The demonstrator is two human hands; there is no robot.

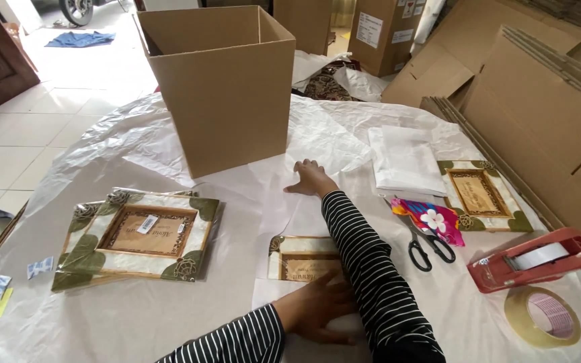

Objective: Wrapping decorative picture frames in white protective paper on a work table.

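Lower centre: left hand (pixel 317 310) flat on half-wrapped leaf-bordered rectangular picture frame (pixel 297 259); right hand (pixel 312 178) flat, pressing white wrapping paper (pixel 284 202) beyond it.

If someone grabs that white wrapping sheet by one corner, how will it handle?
The white paper sheet looks thin and creased, so probably floppy and light, draping from the corner. The right hand and left hand press it flat over a picture frame, so it would likely snag, maybe tear, until released.
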